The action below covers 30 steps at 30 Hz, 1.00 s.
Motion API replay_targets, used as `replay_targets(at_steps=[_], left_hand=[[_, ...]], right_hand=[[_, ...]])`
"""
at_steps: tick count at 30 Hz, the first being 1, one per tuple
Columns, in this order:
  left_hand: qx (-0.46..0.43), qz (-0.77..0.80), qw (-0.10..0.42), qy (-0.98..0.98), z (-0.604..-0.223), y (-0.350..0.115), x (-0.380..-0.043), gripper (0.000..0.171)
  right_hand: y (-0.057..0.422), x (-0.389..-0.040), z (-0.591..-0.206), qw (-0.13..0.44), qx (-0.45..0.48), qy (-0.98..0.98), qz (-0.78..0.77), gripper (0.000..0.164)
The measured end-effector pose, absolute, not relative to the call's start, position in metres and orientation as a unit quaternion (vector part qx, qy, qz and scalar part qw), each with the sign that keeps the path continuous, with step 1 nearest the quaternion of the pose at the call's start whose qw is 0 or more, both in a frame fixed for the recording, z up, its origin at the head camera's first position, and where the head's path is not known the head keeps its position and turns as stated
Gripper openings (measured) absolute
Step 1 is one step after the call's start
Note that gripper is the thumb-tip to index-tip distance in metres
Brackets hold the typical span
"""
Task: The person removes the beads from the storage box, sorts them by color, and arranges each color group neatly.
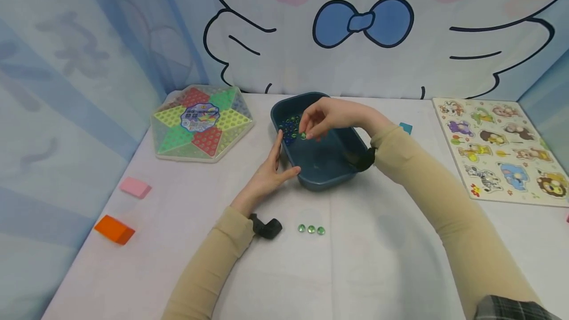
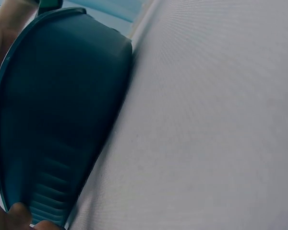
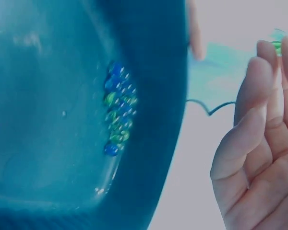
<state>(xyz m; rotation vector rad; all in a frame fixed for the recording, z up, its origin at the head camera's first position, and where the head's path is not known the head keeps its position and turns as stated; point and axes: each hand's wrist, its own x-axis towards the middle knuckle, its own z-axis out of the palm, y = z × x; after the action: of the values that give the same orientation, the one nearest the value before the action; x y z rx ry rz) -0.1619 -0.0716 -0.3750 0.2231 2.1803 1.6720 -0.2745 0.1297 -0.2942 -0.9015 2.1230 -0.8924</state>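
Note:
A dark teal plastic bin (image 1: pixel 320 181) stands on the white table, its far left end holding several blue and green glass marbles (image 3: pixel 117 112). My left hand (image 1: pixel 265 173) rests along the bin's left side, fingers stretched out at the rim and thumb near its front corner. Over the bin, my right hand (image 1: pixel 331 118) pinches a green marble (image 3: pixel 277 47) between thumb and fingertips. Three green marbles (image 1: pixel 311 229) lie in a short row on the table in front of the bin.
A hexagonal game board (image 1: pixel 178 112) with coloured triangles lies at the back left. Pink (image 1: pixel 135 187) and orange blocks (image 1: pixel 114 230) sit near the left edge. An animal puzzle board (image 1: pixel 502 152) is at the right. A blue block (image 1: pixel 406 127) lies behind my right forearm.

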Motion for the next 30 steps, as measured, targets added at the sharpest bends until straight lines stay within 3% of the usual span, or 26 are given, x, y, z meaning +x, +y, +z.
replay_targets(at_steps=[12, 19, 30], left_hand=[[0.08, 0.594, 0.18, 0.78, -0.38, -0.073, -0.164, 0.094], [0.066, 0.601, 0.175, 0.777, -0.405, -0.074, -0.174, 0.094], [0.094, 0.591, 0.147, 0.787, -0.409, -0.072, -0.176, 0.095]], right_hand=[[0.156, -0.219, -0.293, 0.384, -0.409, 0.741, -0.37, 0.016], [0.167, -0.186, -0.301, 0.373, -0.439, 0.736, -0.356, 0.012], [0.181, -0.157, -0.329, 0.356, -0.454, 0.748, -0.329, 0.01]])
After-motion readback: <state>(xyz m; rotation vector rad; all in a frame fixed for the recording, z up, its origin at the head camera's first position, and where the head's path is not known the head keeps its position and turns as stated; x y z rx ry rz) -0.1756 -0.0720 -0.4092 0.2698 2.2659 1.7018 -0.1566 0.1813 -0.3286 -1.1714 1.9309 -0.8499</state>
